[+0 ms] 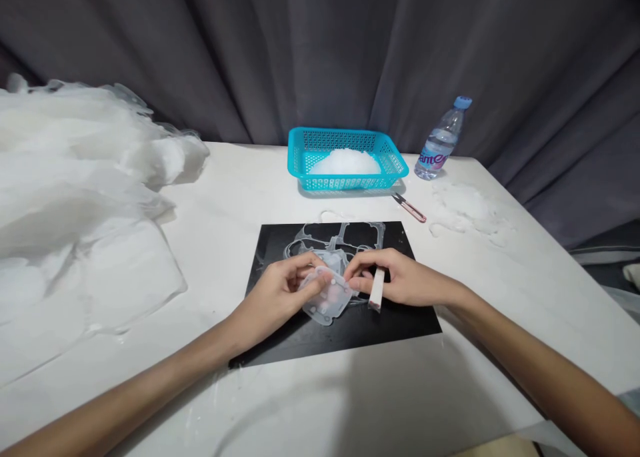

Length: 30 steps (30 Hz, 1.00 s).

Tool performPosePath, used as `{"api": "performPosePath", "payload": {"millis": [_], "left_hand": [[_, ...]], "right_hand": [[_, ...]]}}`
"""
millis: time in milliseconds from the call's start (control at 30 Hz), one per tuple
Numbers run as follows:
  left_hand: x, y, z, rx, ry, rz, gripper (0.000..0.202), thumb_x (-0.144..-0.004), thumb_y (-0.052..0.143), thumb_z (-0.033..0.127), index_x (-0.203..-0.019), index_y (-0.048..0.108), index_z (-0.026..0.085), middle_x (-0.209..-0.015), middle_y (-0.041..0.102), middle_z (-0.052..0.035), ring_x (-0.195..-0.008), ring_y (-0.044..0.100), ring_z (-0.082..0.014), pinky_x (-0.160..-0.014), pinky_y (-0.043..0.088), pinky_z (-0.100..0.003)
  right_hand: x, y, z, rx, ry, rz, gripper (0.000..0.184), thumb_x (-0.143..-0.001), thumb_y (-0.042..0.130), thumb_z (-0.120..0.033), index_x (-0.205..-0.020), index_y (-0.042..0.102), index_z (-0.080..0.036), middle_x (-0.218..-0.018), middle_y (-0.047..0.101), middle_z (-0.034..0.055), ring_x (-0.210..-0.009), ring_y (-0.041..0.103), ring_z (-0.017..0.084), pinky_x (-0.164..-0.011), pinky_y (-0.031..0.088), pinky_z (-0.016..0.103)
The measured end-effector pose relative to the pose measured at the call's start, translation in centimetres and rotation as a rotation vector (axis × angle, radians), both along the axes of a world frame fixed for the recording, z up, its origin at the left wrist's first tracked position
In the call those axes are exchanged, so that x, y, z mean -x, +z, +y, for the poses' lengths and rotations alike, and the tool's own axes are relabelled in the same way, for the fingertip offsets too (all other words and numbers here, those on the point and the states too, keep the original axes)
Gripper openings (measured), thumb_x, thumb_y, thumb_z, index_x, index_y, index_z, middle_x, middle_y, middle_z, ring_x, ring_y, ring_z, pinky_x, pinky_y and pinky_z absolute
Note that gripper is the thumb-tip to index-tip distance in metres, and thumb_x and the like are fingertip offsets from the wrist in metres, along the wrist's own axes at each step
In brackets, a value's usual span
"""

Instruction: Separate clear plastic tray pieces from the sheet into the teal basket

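Observation:
My left hand [295, 284] is closed on a translucent, flat rubbery piece [323, 307] with rounded corners and small holes, thumb on top. My right hand [385, 277] pinches at the piece's upper right edge with its fingertips. Tucked in that same hand is a white, flat stick-like handle [377, 292], its reddish end pointing toward me; its other end is hidden by the fingers. Under both hands lies a black mat [390, 324]. On it, just beyond my fingers, rests a translucent sheet with cut-out frames [377, 234].
A turquoise basket [295, 152] with a white heap [347, 162] stands at the back. Right of it are pink-handled thread snips [411, 208], a water bottle [440, 147] and translucent scraps [465, 207]. A large pile of translucent sheets [85, 177] covers the table's left.

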<state>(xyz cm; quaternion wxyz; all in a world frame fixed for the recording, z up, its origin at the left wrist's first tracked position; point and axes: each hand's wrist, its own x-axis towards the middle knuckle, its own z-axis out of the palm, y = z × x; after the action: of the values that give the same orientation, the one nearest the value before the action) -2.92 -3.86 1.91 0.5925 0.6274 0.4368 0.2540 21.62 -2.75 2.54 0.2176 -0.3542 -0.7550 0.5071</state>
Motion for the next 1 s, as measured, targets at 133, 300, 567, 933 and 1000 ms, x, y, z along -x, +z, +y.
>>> {"api": "performPosePath", "payload": {"millis": [133, 300, 567, 933, 1000], "left_hand": [[-0.1, -0.2, -0.1, 0.054, 0.001, -0.044, 0.031, -0.095, 0.071, 0.048, -0.093, 0.062, 0.019, -0.075, 0.07, 0.0022, -0.067, 0.063, -0.0131, -0.064, 0.048, -0.024], [-0.4, -0.9, -0.2, 0.129, -0.011, -0.131, 0.046, -0.078, 0.09, 0.041, -0.098, 0.054, 0.022, -0.081, 0.073, 0.0029, -0.068, 0.068, -0.0145, -0.062, 0.051, -0.024], [-0.4, -1.3, 0.0, 0.254, -0.045, -0.18, 0.046, -0.077, 0.091, 0.038, -0.095, 0.053, 0.021, -0.074, 0.071, 0.0041, -0.062, 0.065, -0.012, -0.059, 0.05, -0.022], [-1.1, -1.0, -2.3, 0.364, -0.203, -0.165, 0.044, -0.079, 0.089, 0.04, -0.093, 0.051, 0.023, -0.075, 0.069, 0.004, -0.06, 0.061, -0.012, -0.054, 0.044, -0.022], [-1.1, -0.5, -2.2, 0.271, -0.178, -0.146, 0.038, -0.082, 0.087, 0.039, -0.095, 0.056, 0.022, -0.074, 0.068, 0.0048, -0.062, 0.061, -0.0114, -0.055, 0.043, -0.021]], "right_hand": [[-0.1, 0.0, 0.1, 0.086, 0.016, 0.077, 0.006, -0.096, 0.068, -0.021, -0.098, 0.072, -0.017, -0.091, 0.071, 0.0018, -0.081, 0.063, 0.014, -0.077, 0.05, 0.027], [-0.3, 0.2, -0.1, 0.17, 0.03, 0.106, 0.019, -0.099, 0.067, -0.025, -0.116, 0.069, -0.019, -0.091, 0.073, 0.0014, -0.083, 0.07, 0.015, -0.079, 0.055, 0.029], [-0.6, 0.5, -0.3, 0.126, 0.071, 0.09, 0.024, -0.097, 0.071, -0.024, -0.12, 0.069, -0.019, -0.094, 0.074, 0.0023, -0.087, 0.069, 0.015, -0.082, 0.055, 0.03], [-0.5, -1.5, 0.0, -0.597, -0.073, -0.242, 0.014, -0.101, 0.054, -0.014, -0.108, 0.063, -0.022, -0.103, 0.072, 0.0079, -0.096, 0.063, 0.024, -0.089, 0.048, 0.039], [-1.4, -1.3, 0.5, -0.571, -0.148, -0.237, 0.016, -0.102, 0.055, -0.017, -0.116, 0.063, -0.022, -0.105, 0.072, 0.0073, -0.096, 0.063, 0.023, -0.086, 0.049, 0.036]]}}
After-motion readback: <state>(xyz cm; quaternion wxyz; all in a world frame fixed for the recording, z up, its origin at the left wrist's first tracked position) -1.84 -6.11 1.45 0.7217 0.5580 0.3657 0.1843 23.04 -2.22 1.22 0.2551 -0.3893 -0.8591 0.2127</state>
